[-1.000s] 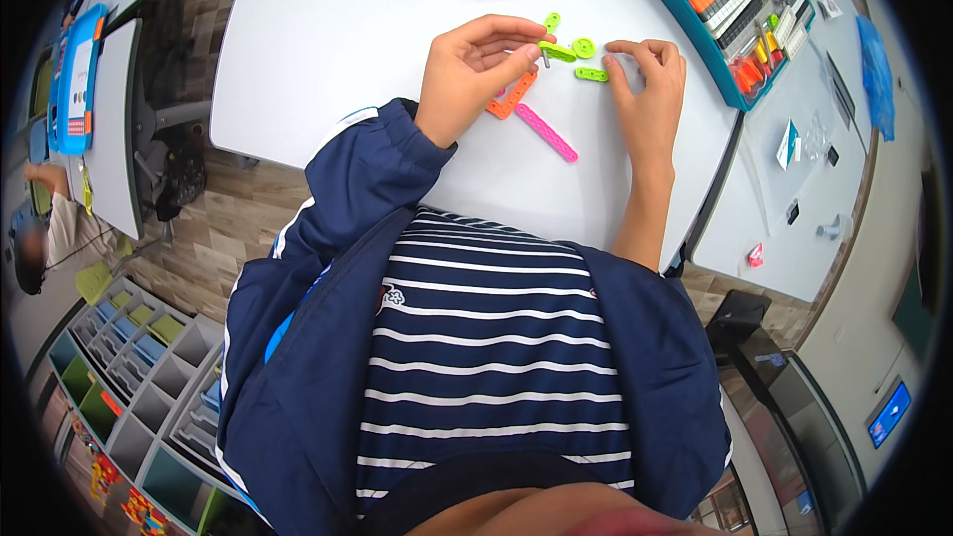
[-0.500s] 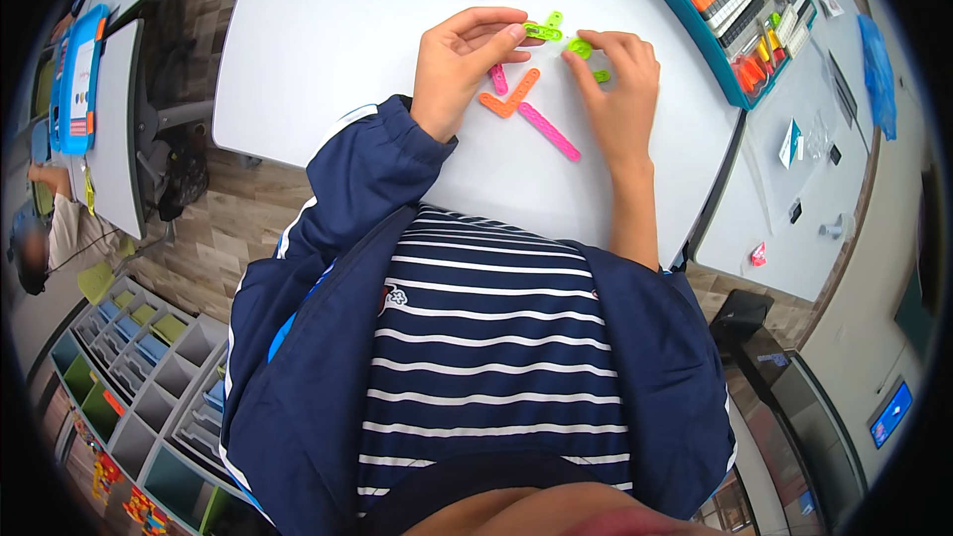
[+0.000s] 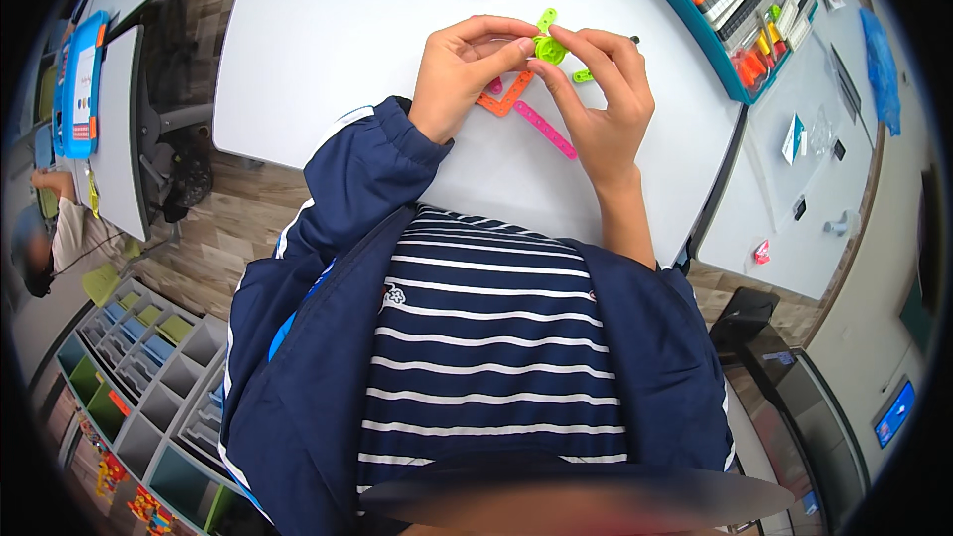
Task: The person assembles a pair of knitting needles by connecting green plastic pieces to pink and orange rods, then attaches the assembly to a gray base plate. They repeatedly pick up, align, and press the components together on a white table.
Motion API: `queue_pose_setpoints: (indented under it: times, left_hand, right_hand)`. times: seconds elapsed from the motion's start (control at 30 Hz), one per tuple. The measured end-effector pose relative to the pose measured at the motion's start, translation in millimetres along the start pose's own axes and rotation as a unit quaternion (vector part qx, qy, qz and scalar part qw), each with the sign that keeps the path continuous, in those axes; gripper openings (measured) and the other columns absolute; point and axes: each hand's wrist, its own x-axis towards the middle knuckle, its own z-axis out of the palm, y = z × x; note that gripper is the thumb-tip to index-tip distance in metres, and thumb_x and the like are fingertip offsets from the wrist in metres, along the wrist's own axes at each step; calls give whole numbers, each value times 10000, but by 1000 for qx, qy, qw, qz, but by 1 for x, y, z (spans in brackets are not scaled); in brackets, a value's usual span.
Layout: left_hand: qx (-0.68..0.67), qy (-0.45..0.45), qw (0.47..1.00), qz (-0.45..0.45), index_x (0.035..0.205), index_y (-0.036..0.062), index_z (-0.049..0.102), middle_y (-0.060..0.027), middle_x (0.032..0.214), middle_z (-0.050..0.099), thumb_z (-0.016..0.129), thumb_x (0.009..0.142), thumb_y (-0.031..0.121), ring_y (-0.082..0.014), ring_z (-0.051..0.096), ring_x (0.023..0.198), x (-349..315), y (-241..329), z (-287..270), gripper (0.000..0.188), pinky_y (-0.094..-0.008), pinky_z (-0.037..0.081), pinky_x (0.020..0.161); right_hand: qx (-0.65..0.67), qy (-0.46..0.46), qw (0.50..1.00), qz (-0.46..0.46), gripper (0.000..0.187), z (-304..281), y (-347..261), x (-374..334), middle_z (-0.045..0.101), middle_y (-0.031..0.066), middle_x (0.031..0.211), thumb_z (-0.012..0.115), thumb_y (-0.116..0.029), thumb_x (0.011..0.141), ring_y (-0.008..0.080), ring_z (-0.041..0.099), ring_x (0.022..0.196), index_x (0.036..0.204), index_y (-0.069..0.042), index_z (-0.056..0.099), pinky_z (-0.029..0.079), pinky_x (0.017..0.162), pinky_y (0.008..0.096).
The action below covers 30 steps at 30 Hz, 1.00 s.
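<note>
A lime-green round piece (image 3: 550, 50) is between the fingertips of the person's 2 hands, over the far half of the white bench (image 3: 328, 60). It is bright, with curved ridges, and fingers cover parts of its edge. Its round face looks up toward the camera; no long axis can be told.

The left hand (image 3: 459, 74) meets it from 9 o'clock, its grip pinched nearly closed on that side, the exact contact hidden. The right hand (image 3: 612, 99) comes in from 4 o'clock, its thumb and forefinger parted by roughly the piece's width and holding it.

A lime-green strip (image 3: 547, 17) beyond points between 12 and 1 o'clock, its near end hidden. At 4 o'clock lies a short lime-green bar (image 3: 582, 75), at 7 o'clock an orange angled strip (image 3: 513, 95), and at 6 o'clock a pink strip (image 3: 545, 129), its long axis running from 10:30 to 4:30.
</note>
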Motion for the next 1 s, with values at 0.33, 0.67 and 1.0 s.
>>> queue_pose_setpoints:
  times: [0.33, 0.67, 1.0]
  left_hand:
    - [25, 1, 999, -40, 1194, -63, 709, -166, 1097, 769, 692, 989, 48, -162, 742, 931, -2, 9, 1, 233, -279, 600, 852]
    - [-29, -14, 999, -30, 1202, -48, 718, -153, 1062, 772, 716, 996, 115, -148, 739, 921, -2, 5, 1, 263, -245, 583, 787]
    - [-21, -33, 998, -49, 1207, -33, 728, -108, 983, 768, 732, 993, 150, -118, 714, 853, -3, 2, -1, 282, -224, 546, 704]
  right_hand:
    - [32, -1, 999, 7, 406, 5, 1, -2, 681, 26, 984, 887, -147, 755, 193, 620, 830, 1147, -136, 784, 519, 718, 323]
    - [26, -20, 999, 10, 378, 4, 2, -2, 672, 32, 1002, 875, -141, 770, 205, 623, 837, 1135, -125, 774, 522, 716, 326]
    - [22, -36, 999, 10, 342, 6, 2, -4, 663, 37, 1033, 846, -106, 784, 224, 628, 882, 1118, -125, 769, 515, 771, 350]
